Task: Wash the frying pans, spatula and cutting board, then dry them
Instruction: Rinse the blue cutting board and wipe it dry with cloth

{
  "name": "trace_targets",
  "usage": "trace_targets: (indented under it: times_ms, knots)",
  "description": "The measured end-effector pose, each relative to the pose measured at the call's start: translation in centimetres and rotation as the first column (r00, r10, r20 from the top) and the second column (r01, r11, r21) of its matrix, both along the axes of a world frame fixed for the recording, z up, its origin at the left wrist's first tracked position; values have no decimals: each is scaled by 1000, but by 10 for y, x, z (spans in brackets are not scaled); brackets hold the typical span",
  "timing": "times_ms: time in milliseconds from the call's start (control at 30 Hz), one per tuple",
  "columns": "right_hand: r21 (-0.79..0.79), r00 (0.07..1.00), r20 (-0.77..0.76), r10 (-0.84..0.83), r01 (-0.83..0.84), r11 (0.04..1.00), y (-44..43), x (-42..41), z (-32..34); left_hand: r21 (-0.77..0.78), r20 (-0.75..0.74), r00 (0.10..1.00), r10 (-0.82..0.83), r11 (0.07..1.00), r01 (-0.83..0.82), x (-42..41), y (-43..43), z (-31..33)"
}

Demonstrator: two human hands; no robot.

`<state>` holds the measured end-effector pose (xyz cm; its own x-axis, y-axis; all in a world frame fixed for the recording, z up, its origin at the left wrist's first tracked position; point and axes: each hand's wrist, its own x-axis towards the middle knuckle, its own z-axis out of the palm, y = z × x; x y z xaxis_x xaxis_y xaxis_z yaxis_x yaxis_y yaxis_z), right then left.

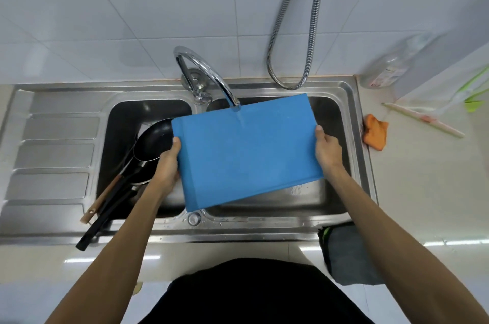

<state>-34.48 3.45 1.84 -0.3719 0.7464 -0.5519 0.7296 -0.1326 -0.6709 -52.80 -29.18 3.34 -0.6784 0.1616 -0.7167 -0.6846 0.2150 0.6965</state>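
Both hands, left hand (169, 165) and right hand (328, 149), grip opposite edges of the cutting board (246, 151) over the right basin, under the running faucet (209, 77). Risk: wet edges slip; board drops onto the frying pans (152, 144).

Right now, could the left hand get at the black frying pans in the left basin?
Likely yes, but only after letting go: the left hand grips the blue rectangular cutting board, while the black frying pans lie uncovered right beside it.
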Motion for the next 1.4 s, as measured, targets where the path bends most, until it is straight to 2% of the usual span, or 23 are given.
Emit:
trace_targets:
  times_ms: [133,200,300,500,633,833,967,1067,1200,1300,1400]
  knots:
    - [245,1000,-13,8,-5,970,7,26,20,-111,-19,970,-243,964,240,-3,25,-15]
    - [351,998,-62,-10,31,936,13,36,37,-138,-88,959,-269,957,256,-12,40,-14]
    - [426,994,-105,18,28,904,19,49,49,-179,-222,939,-263,957,226,-35,58,-6]
    - [346,990,-120,-76,114,931,22,68,40,-204,-307,896,-320,942,267,-81,84,-2]
    - [364,988,-106,-116,147,920,24,73,33,-257,-374,866,-331,935,247,-94,96,-4]
    - [373,983,-126,-137,175,911,18,78,29,-312,-373,874,-310,930,197,-109,127,1]
    - [357,975,-158,-159,207,911,13,81,25,-322,-392,856,-337,922,215,-105,118,-2]
    - [364,977,-144,-155,198,910,11,86,21,-285,-356,870,-341,926,247,-91,107,0]
    - [322,969,-181,-166,218,921,1,92,22,-212,-238,894,-381,918,335,-49,81,0]
    - [266,956,-222,-192,249,931,-10,99,25,-58,-101,941,-324,946,319,-4,56,2]
    - [210,940,-253,-228,283,936,-22,107,25,163,57,917,-394,910,381,35,30,-7]
